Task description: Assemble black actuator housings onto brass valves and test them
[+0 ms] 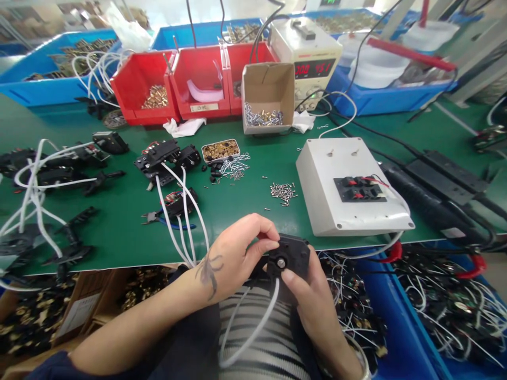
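Observation:
A black plastic housing (295, 248) with a round metal stud and a white cable (257, 338) trailing from it is held over my lap, just off the table's front edge. My right hand (312, 295) grips it from the right, thumb pressed on its face near the stud. At its upper left corner, the thumb and forefinger of my left hand (241, 253) are pinched together; whatever lies between the fingertips is too small to make out. Beyond my hands lies a pile of small screws (283, 193) on the green table (253, 211).
A grey test box (352, 174) stands at right beside black power screwdrivers (428, 206). Half-assembled black housings (166, 158), cutting pliers (158, 217) and a tin of brass parts (221, 150) lie left. Red bins (146, 79), a cardboard box (267, 95) and a power supply (304, 63) line the back.

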The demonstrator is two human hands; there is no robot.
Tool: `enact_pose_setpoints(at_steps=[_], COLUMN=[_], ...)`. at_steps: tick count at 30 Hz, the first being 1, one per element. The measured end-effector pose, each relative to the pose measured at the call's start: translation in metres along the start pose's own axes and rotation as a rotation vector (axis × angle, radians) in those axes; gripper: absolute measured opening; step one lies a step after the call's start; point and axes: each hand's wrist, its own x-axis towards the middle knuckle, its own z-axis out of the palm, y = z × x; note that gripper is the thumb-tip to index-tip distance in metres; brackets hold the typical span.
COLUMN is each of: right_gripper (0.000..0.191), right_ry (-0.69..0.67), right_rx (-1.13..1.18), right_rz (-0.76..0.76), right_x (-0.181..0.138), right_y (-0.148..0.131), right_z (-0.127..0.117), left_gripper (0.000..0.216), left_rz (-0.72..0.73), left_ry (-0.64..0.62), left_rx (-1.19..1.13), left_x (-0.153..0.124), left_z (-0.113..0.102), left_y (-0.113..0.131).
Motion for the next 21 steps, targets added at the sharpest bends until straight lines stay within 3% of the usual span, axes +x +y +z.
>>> enact_pose_setpoints(at_steps=[5, 8, 10, 13, 15, 18, 21], right_gripper=[0.025, 0.024, 0.026, 0.03, 0.03, 0.03, 0.03], right_ry=[-0.015, -0.006, 0.027, 0.063, 0.063, 0.055, 0.057], right_rx=[-0.051, -0.052, -0.019, 0.025, 0.021, 0.006, 0.02], right_rz=[-0.04, -0.03, 0.016, 0.083, 0.103, 0.111, 0.096], right_x=[-0.001, -0.001, -0.001, -0.001, -0.001, -0.001, 0.001], right_y=[0.0, 0.005, 0.01, 0.015, 0.016, 0.015, 0.013], right_z=[0.001, 0.0, -0.001, -0.003, -0.005, -0.006, -0.006], left_gripper=[0.01, 0.011, 0.009, 0.005, 0.005, 0.006, 0.012], left_rz=[0.255, 0.296, 0.235, 0.025, -0.088, -0.124, -0.116], left_ry=[0.01, -0.027, -0.014, 0.03, -0.02, -0.103, -0.12], left_rx=[0.206, 0.256, 0.258, 0.385, 0.506, 0.576, 0.582], left_x=[-0.007, -0.007, 0.002, 0.027, 0.045, 0.064, 0.066], left_z=[0.0, -0.002, -0.003, -0.001, 0.004, 0.015, 0.021], left_y=[-0.008, -0.011, -0.015, -0.029, -0.041, -0.054, -0.052])
